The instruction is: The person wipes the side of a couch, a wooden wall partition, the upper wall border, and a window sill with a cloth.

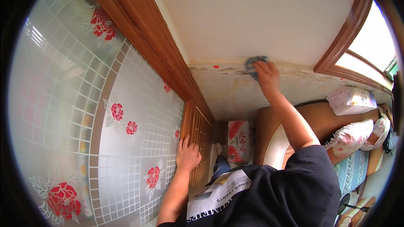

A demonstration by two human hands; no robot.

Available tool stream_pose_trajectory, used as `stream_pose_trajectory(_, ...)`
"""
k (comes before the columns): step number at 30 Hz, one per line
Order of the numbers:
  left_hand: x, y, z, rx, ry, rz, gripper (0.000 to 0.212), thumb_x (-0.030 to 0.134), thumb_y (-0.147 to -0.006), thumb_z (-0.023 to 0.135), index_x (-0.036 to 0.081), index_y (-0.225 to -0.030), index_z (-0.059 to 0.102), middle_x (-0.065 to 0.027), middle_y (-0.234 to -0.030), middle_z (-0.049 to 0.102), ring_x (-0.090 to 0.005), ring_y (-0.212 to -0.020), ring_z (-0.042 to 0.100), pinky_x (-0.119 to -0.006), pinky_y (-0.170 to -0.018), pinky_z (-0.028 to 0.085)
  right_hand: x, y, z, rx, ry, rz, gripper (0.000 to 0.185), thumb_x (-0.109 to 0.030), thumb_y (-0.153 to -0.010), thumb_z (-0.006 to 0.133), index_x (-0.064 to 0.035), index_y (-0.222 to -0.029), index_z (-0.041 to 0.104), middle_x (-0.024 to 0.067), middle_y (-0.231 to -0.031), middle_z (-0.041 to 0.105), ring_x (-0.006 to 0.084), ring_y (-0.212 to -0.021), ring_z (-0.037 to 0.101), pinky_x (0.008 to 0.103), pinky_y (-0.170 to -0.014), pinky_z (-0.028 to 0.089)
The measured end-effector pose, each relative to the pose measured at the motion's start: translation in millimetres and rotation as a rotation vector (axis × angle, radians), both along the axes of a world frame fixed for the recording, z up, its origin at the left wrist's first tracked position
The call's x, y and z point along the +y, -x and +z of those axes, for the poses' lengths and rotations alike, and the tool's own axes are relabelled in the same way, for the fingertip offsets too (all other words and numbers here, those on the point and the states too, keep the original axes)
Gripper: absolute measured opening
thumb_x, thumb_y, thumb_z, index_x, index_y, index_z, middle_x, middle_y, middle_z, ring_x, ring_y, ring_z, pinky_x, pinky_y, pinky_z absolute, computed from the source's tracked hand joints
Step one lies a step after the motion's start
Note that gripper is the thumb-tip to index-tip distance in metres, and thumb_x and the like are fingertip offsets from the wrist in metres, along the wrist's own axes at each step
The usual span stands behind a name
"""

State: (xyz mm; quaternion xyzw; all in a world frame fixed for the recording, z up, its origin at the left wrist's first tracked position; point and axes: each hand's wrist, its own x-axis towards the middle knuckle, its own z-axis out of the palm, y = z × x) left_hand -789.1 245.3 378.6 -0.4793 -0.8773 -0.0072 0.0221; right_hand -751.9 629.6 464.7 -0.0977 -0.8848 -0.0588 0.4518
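Pressed to the wall, my right hand (269,77) grips a bunched blue patterned cloth (252,67), and both look slightly blurred. The cloth touches a horizontal border strip (232,68) that is stained, with worn, peeling patches. Above the strip the painted wall (252,15) is pale; below it are light panels (233,88) with yellowish stains. My left hand (188,155) rests on the wooden rail (187,123) of a glass partition, its fingers laid over the edge and holding nothing loose. The frosted glass (123,138) beside it carries red flowers and white grid lines.
A brown leather sofa (304,116) stands below the wall at right, bearing a tissue pack (353,101) and a fringed floral cover (352,137). A red-and-white package (239,142) sits on the floor beside it. A wood-framed window (344,42) is at upper right.
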Motion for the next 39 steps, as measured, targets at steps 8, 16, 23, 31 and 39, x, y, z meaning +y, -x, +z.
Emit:
stream_pose_trajectory(8,2,-2,5,0.009,0.052,-0.001,0.028,0.029,-0.069,0.054,0.008,-0.084,0.062,-0.0061,-0.097,0.058,-0.0275,-0.121,0.030,-0.044,-0.103,0.018,-53,60,-4,-0.056,0.005,0.118,0.027,-0.012,-0.068,0.052,-0.0060,-0.094,0.058,0.0039,-0.100,0.054,0.0232,-0.092,0.047,0.0331,-0.075,0.042)
stream_pose_trajectory(16,-1,-3,8,-0.005,0.087,0.025,0.031,0.031,-0.068,0.054,0.008,-0.087,0.063,-0.0060,-0.098,0.059,-0.0277,-0.122,0.029,-0.044,-0.104,0.016,-9,21,-3,-0.089,-0.090,0.143,0.030,-0.011,-0.064,0.055,-0.0078,-0.093,0.059,0.0011,-0.104,0.054,0.0226,-0.094,0.048,0.0329,-0.077,0.042)
stream_pose_trajectory(23,7,-2,8,-0.017,0.048,-0.011,0.031,0.032,-0.071,0.052,0.006,-0.084,0.062,-0.0083,-0.096,0.059,-0.0273,-0.123,0.029,-0.043,-0.103,0.017,-54,78,5,-0.125,-0.112,0.214,0.036,-0.009,-0.061,0.058,-0.0093,-0.097,0.060,0.0000,-0.105,0.056,0.0235,-0.091,0.050,0.0333,-0.076,0.043)
stream_pose_trajectory(31,-4,-2,6,-0.009,0.085,0.014,0.033,0.034,-0.069,0.054,0.008,-0.087,0.063,-0.0059,-0.096,0.059,-0.0276,-0.122,0.030,-0.044,-0.103,0.017,-44,54,6,-0.088,-0.138,0.205,0.024,-0.009,-0.064,0.055,-0.0090,-0.087,0.061,0.0001,-0.097,0.056,0.0205,-0.087,0.049,0.0306,-0.071,0.042)
stream_pose_trajectory(39,3,-1,3,-0.006,-0.011,-0.023,0.026,0.030,-0.067,0.055,0.007,-0.077,0.062,-0.0088,-0.092,0.059,-0.0286,-0.121,0.032,-0.045,-0.102,0.021,-105,156,9,-0.072,-0.066,0.359,0.016,-0.010,-0.063,0.055,-0.0092,-0.078,0.059,0.0003,-0.094,0.056,0.0195,-0.089,0.048,0.0313,-0.073,0.041)
